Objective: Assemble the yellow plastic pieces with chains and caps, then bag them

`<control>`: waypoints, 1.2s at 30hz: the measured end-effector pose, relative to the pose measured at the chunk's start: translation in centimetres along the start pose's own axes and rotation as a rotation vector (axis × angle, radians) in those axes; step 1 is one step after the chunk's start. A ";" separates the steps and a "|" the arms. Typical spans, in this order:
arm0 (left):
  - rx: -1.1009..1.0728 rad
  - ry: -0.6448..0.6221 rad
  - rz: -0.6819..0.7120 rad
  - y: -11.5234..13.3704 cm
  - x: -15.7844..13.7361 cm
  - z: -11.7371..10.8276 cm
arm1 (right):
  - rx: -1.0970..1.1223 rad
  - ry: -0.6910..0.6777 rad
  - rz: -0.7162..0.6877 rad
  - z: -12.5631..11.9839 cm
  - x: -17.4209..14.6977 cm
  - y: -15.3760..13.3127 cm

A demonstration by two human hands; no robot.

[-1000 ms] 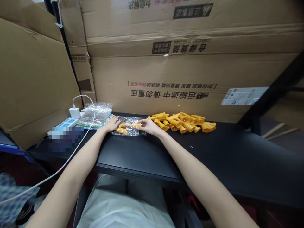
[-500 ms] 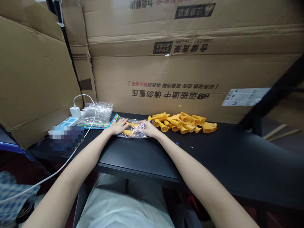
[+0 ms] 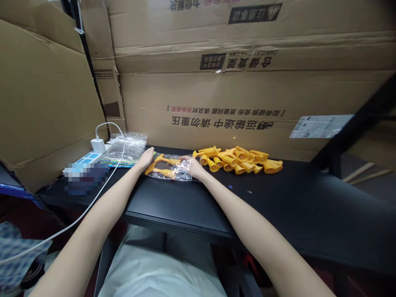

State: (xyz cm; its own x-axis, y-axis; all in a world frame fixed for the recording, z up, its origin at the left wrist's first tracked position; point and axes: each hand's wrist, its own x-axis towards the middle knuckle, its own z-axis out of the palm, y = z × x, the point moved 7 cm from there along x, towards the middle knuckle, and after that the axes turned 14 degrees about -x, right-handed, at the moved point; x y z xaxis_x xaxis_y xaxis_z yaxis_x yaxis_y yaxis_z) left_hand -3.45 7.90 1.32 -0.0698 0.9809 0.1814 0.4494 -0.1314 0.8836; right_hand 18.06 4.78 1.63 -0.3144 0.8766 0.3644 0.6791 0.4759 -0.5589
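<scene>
Two hands: yours, both out at the far side of the black table (image 3: 173, 206), one at each end of a clear plastic bag (image 3: 182, 171).
Left hand (image 3: 144, 159): fingers stretched out flat and together, the edge of the palm against the bag's left end, closed on nothing.
Right hand (image 3: 192, 166): resting on the right part of the bag, fingers curled onto the plastic; whether you pinch the film or only press it down is hard to tell from here.
Bag contents: yellow toy trumpets (image 3: 161, 170) lying flat on the table between your two hands, their flared ends toward your left hand.
Loose pile: more yellow trumpets (image 3: 239, 159), unbagged, heaped just to the right of your right hand, near the back edge of the table.
Left of your left hand: a stack of empty clear bags (image 3: 128, 144) with a colourful printed card edge beneath.
Further left: a white power strip (image 3: 89, 157) with a white charger (image 3: 98, 145) plugged in, its cable running down off the table.
Behind everything: large cardboard boxes (image 3: 247, 90) standing against the table's back edge.
</scene>
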 end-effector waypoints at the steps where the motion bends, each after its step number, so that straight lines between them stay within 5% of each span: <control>1: -0.081 0.005 -0.060 -0.6 0.2 -0.2 | 0.025 -0.016 -0.002 0.1 0.0 0.0; 5: -0.328 -0.054 -0.185 -1.8 0.4 0.0 | 0.164 -0.021 0.028 0.7 0.1 0.2; 9: -0.339 -0.088 -0.182 -1.8 0.2 0.3 | 0.318 -0.061 0.057 1.8 -0.1 0.2; 15: -0.299 -0.125 -0.159 -1.3 0.0 0.5 | 0.058 0.130 0.051 -0.3 -0.3 -0.4; 22: -0.315 -0.143 -0.174 -1.3 -0.2 0.6 | 0.247 -0.420 -0.010 1.1 -1.7 -3.5; 29: -0.204 -0.139 -0.091 -0.8 -0.4 0.5 | 0.289 -0.466 -0.058 2.2 -2.0 -4.3; 33: 0.099 -0.151 0.027 0.9 -1.1 0.4 | 0.350 -0.468 -0.065 2.8 -1.8 -4.2; 36: 0.301 -0.270 0.097 2.0 -2.2 1.7 | 0.363 -0.433 -0.042 2.5 -1.5 -3.6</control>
State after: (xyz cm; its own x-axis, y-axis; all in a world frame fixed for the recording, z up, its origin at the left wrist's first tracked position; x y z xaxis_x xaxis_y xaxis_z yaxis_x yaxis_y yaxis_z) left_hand -0.89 5.70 1.98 0.2044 0.9735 0.1024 0.6858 -0.2171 0.6946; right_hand 14.43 1.90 1.25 -0.6315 0.7694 0.0954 0.4126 0.4377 -0.7989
